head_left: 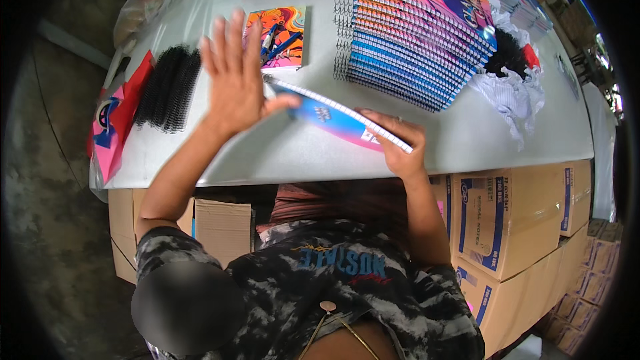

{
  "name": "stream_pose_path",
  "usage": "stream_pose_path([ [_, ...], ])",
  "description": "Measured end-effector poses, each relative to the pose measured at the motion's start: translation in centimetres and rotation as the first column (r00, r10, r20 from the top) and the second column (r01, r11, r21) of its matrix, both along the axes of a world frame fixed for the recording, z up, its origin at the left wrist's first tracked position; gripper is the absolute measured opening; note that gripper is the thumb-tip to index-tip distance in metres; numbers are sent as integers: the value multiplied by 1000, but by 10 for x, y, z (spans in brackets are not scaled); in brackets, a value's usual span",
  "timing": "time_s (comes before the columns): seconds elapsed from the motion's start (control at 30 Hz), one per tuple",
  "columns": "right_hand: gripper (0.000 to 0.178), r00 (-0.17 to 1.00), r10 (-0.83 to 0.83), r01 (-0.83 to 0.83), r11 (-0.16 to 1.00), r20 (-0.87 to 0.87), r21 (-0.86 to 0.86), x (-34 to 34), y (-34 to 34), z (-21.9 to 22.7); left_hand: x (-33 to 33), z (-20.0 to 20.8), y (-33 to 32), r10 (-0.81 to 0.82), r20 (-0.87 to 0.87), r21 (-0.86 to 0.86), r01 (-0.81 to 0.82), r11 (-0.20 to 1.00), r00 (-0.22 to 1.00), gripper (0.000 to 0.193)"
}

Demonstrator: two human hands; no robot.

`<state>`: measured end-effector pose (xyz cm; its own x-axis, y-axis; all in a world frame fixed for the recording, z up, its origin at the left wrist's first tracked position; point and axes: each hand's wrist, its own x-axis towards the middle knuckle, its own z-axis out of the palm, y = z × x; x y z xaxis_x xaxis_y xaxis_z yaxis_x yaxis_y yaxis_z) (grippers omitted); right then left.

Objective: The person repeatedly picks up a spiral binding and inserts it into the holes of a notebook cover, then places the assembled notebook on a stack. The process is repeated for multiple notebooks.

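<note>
1. A notebook (337, 119) is held tilted above the near half of the table (460, 140), clear of the top, so that its punched edge and blue cover face upward.
2. The right hand (400, 143) is clamped on the notebook's near right corner, fingers over the top and thumb presumably beneath; the weight appears to be carried here.
3. The left hand (237, 77) is raised with fingers spread and straight. Only its thumb meets the notebook's left end, so the hand is open and nothing is gripped by it.
4. A bundle of black coils (167, 87) is laid just left of the left hand, within reach.
5. A single book (280, 37) with pens on it lies behind that hand, flat on the table.
6. A fanned stack (413, 47) of bound notebooks is stepped at the far right, spirals toward the left; the stepping seems to keep each spine free.
7. Crumpled wrapping (510, 90) is pushed beside the stack.
8. Cartons (513, 217) are stacked under the table's near edge.
9. The notebook's underside and the right thumb are hidden. Whether a coil is already threaded in its edge cannot be made out. The far stacks are cut off by the rim.
</note>
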<state>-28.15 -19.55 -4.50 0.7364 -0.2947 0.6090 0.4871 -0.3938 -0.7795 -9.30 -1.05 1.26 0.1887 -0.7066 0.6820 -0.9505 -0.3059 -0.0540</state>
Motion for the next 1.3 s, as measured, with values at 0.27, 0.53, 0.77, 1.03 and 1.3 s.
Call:
stream_pose_path([
  [0.27,31,997,7,4,990,75,-140,0,19,2,41,-25,13,115,286,-376,1,927,951,112],
  [0.53,34,994,24,-8,989,105,-145,-4,34,-1,44,-52,32,23,135,-559,57,827,991,101],
  [0.77,33,980,-13,58,972,197,-227,5,25,-2,-19,-79,45,-347,249,46,347,937,904,104],
  [1.03,28,978,-22,66,976,206,-209,11,32,2,-42,-82,45,-435,160,204,402,893,886,97],
  [1.3,33,983,-17,49,984,181,-173,8,44,2,-47,-66,12,-251,116,-310,275,910,961,85],
])
